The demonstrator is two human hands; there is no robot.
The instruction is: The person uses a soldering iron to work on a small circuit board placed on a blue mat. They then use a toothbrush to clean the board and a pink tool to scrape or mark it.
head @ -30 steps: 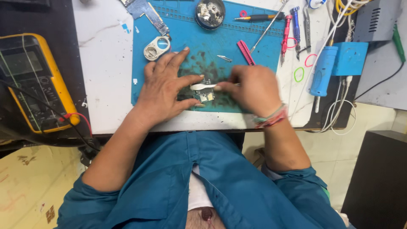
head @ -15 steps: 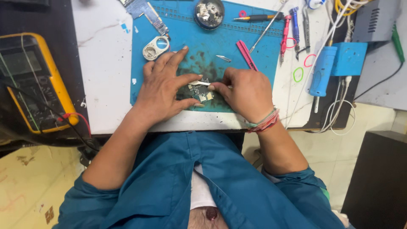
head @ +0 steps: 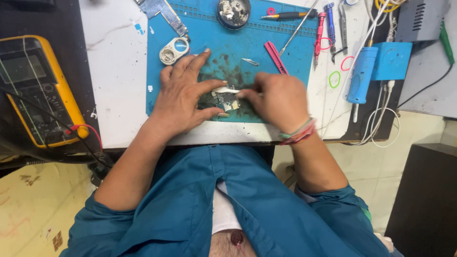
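A small circuit board (head: 223, 102) lies on the blue work mat (head: 238, 43). My left hand (head: 183, 97) rests flat on the mat, thumb and forefinger pinning the board from the left. My right hand (head: 276, 100) is closed around a small white brush (head: 226, 90), whose head lies across the board's top edge. Dark smudges stain the mat around the board.
A yellow multimeter (head: 35, 88) with a red lead sits at the left. Screwdrivers (head: 320, 31), tweezers (head: 297, 28), a pink tool (head: 275, 56), a round parts tin (head: 233, 11) and a metal frame piece (head: 174, 50) lie on the mat's far side. A blue tool (head: 361, 74) and cables lie right.
My right hand with the brush has shifted slightly left over the board, a small scrubbing stroke. My left hand keeps its hold on the board.
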